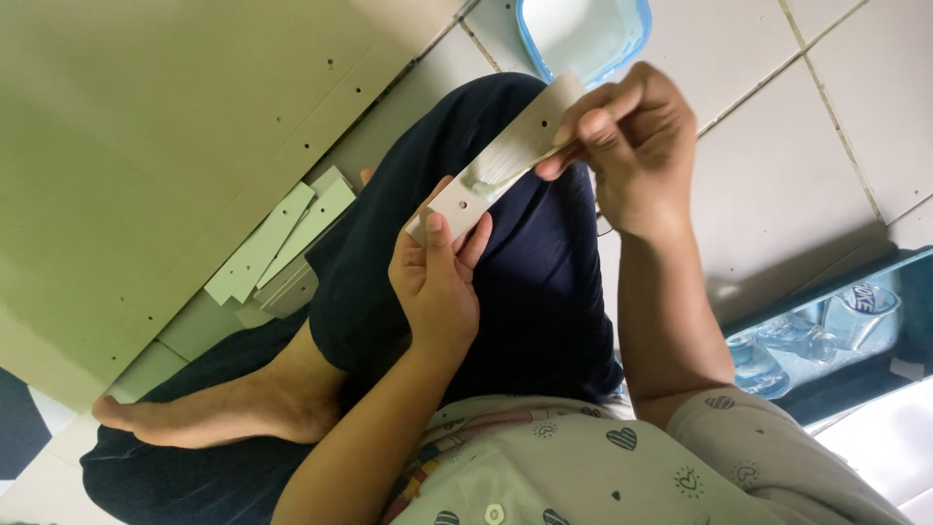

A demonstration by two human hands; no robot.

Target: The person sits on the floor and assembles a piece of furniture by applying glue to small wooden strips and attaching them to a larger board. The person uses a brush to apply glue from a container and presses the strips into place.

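Mid-frame, my left hand (434, 282) pinches the cardboard strip (505, 160) while my right hand's (627, 146) fingers grip a brush (498, 170), mid-gluing I'd guess; next stroke needs steady support.

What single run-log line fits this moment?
left hand: holds card strip | right hand: brushes strip | spare strips: floor

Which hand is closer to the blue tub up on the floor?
The right hand. It is raised just below the blue tub, pinching the card strip. The left hand holds the strip's lower end, farther away.
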